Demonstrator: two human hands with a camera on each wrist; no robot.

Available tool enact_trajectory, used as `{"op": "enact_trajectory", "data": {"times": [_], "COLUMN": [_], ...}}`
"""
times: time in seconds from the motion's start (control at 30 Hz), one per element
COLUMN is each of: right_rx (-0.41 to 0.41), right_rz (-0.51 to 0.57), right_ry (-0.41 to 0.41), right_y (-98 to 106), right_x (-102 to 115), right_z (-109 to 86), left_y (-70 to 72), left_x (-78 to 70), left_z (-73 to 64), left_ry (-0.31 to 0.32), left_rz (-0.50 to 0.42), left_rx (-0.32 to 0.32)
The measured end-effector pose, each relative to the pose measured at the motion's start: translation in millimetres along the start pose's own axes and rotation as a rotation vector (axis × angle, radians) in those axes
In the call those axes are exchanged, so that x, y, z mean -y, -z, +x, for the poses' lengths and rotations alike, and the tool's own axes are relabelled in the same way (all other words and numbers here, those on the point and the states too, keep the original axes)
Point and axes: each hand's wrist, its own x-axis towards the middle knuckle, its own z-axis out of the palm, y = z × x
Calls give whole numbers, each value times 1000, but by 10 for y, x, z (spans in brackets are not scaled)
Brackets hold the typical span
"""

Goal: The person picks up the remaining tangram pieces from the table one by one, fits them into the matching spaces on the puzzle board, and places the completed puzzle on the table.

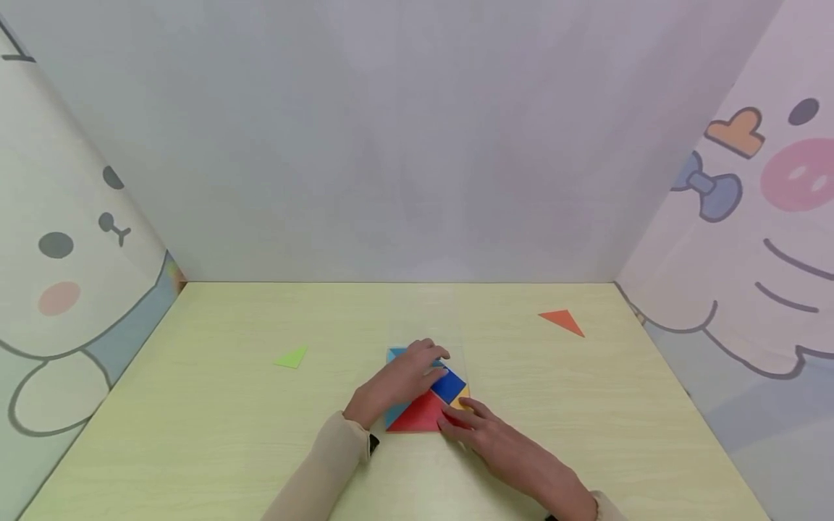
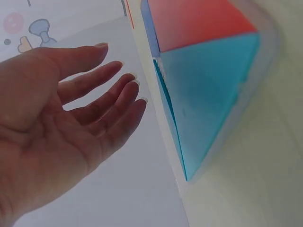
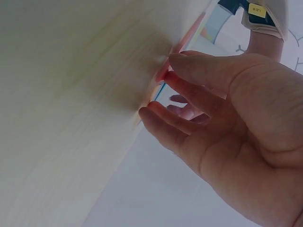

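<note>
Tangram pieces lie together in a shallow clear tray (image 1: 464, 359): a red triangle (image 1: 412, 418), a dark blue square (image 1: 449, 386), a light blue triangle (image 2: 208, 94) and a yellow piece (image 1: 463, 395). My left hand (image 1: 402, 376) is over the tray's upper left, fingers relaxed and slightly bent, hiding part of the pieces. Its fingers hold nothing in the left wrist view. At the lower right corner, my right hand (image 1: 504, 443) has loosely bent fingers. Its fingertips (image 3: 174, 61) touch the tray's edge by the red and yellow pieces.
On the pale wooden table (image 1: 215, 434), a light green triangle (image 1: 292, 357) lies to the left of the tray. An orange-red triangle (image 1: 564, 321) lies at the back right. A grey back wall (image 1: 404, 145) and cartoon-printed side panels (image 1: 749, 289) enclose the table.
</note>
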Motion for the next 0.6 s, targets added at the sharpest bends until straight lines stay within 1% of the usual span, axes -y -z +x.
{"op": "enact_trajectory", "data": {"times": [0.17,0.3,0.47,0.53,0.6], "right_rx": [4,-11,-11,-25,-60], "right_rz": [14,15,24,19,17], "right_ry": [0,1,-28,-29,-17], "right_y": [-5,-15,-10,-7,-9], "right_x": [1,3,4,-6,-25], "right_z": [-5,-9,6,12,10], "left_y": [62,100,132,141,147], "left_x": [44,80,127,143,162], "left_z": [-23,-51,-83,-93,-100], "left_ry": [9,19,35,37,37], "left_rz": [1,-3,-15,-24,-26], "left_rx": [-42,-73,-95,-99,-103]}}
